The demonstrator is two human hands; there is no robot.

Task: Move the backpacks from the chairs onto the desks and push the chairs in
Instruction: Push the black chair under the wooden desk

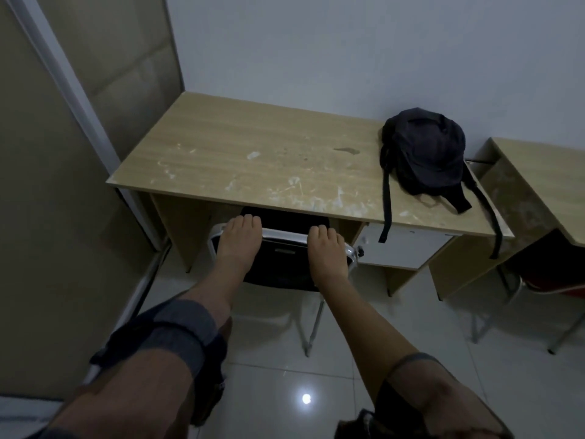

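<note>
A black chair with a chrome frame stands at the wooden desk, its seat tucked under the desktop. My left hand grips the left part of the backrest's top rail, fingers curled over the far side. My right hand grips the right part of the same rail. A dark backpack lies on the right end of the desk, and its straps hang over the front edge.
A second desk stands at the right with a red-seated chair partly under it. A white drawer unit sits under the first desk's right side. A beige partition closes the left. The floor is glossy tile.
</note>
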